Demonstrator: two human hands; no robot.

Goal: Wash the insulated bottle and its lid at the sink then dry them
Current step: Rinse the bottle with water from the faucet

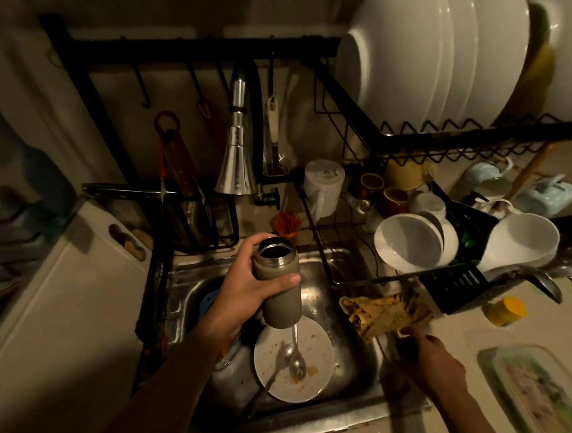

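Closed round the bottle (pixel 278 305), the grip of the left hand (pixel 238 286) holds it upright, lid off, mid-frame over the sink (pixel 290 423). Lower right, the right hand (pixel 434 364) reaches the yellow cloth (pixel 384 310) at the sink's edge; whether its grip has closed I cannot tell. No water shows at the tap (pixel 237 152), so washing seems barely begun and drying remains.

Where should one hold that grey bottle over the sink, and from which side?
Around the bottle on its grey body, below the steel rim, coming from the side, as the left hand does. It is a smooth, straight cylinder held nearly upright, open mouth up; a side wrap leaves the mouth free for washing.
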